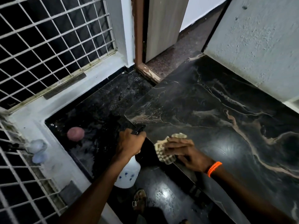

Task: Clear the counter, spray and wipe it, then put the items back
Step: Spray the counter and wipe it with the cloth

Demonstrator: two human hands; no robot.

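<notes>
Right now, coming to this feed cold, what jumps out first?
The two hands at the near edge of the dark marble counter: the left hand grips a white spray bottle with its nozzle aimed over the counter, and the right hand holds a beige cloth against the edge. An orange wristband stands out on the right wrist.

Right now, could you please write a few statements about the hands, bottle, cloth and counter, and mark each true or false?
1. The left hand grips a white spray bottle. True.
2. The right hand is empty. False: it holds a beige cloth at the edge of the black marble counter.
3. Dishes crowd the counter. False: no dishes show on it.
4. An orange bracelet circles the right wrist. True.
</notes>
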